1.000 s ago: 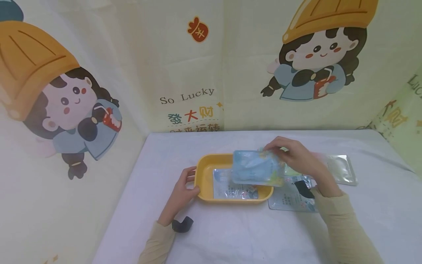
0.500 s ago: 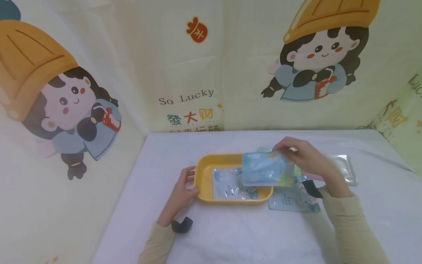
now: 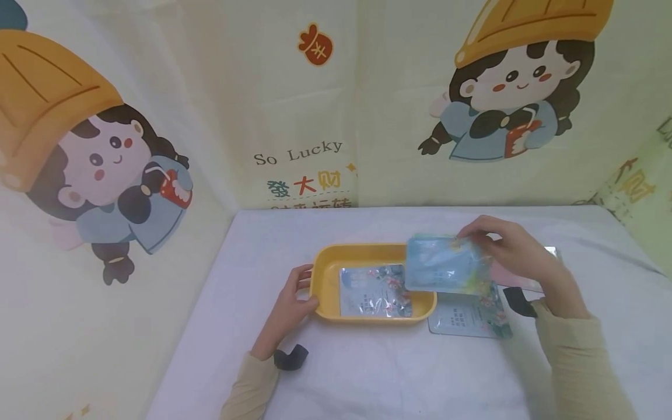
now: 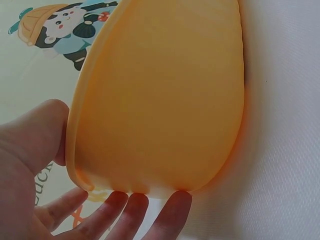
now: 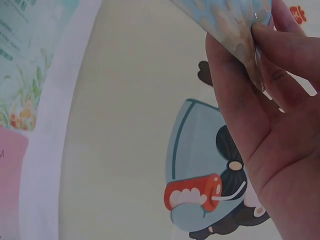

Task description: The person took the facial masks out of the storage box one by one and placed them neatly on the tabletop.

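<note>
In the head view, a yellow plastic tray (image 3: 324,291) lies on the table with my left hand (image 3: 287,300) at its left end. The left wrist view shows my thumb at the tray's rim and several fingertips against its outer wall (image 4: 160,100). Inside the tray rests a flat blue-grey floral packet (image 3: 370,291). My right hand (image 3: 506,245) pinches the upper edge of a glossy light-blue packet (image 3: 443,265), which hangs over the tray's right end. In the right wrist view, thumb and fingers crease its corner (image 5: 245,30).
A second blue-grey floral packet (image 3: 467,318) lies just right of the tray. Farther right are a pink packet (image 3: 514,275) and a silver one (image 3: 552,252), partly behind my right hand. A green floral packet (image 5: 20,75) shows in the right wrist view. Printed cloth (image 3: 388,116) backs the table.
My right hand has moved rightward with the light-blue packet, baring more of the packet in the tray and covering more of those at right. My left hand and the tray have stayed put.
</note>
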Demonstrator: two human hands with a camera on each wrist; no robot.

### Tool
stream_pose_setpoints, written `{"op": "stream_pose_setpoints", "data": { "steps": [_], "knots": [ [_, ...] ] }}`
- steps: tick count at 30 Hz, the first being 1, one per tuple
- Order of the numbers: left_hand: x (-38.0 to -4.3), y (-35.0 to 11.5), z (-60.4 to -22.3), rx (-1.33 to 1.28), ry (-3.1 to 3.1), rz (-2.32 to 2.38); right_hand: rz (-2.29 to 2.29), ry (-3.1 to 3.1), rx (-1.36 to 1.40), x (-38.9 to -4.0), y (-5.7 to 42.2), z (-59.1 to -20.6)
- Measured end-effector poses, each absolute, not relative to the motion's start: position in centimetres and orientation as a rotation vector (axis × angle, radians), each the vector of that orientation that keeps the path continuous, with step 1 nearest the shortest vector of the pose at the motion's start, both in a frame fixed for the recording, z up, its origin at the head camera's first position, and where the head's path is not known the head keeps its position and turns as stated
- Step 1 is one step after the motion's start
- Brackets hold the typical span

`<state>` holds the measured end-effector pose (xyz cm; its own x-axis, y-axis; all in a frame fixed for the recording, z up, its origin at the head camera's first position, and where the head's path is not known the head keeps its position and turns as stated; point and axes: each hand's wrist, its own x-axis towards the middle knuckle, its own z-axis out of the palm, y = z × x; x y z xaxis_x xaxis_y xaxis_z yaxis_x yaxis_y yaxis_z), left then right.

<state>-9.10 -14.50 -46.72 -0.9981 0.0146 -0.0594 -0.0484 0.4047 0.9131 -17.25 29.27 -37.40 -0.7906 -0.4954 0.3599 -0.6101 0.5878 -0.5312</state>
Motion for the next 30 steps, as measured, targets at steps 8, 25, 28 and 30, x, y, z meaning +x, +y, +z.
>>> {"op": "stream_pose_setpoints", "data": {
  "steps": [8,25,28,30],
  "knots": [
    [-8.9,-14.2,-46.3,-0.045,2.583,1.669,0.989,-2.669,0.915,-16.8,30.2,-37.6],
    [-8.6,-14.0,-46.3,-0.066,2.586,1.659,0.978,-2.709,0.816,-16.5,33.4,-38.5],
    [-8.7,-14.1,-46.5,-0.073,2.591,1.65,0.99,-2.73,0.771,-16.3,33.8,-38.6],
    [-8.7,-14.1,-46.6,-0.079,2.598,1.645,0.997,-2.74,0.745,-16.2,33.9,-38.6]
  ]
}}
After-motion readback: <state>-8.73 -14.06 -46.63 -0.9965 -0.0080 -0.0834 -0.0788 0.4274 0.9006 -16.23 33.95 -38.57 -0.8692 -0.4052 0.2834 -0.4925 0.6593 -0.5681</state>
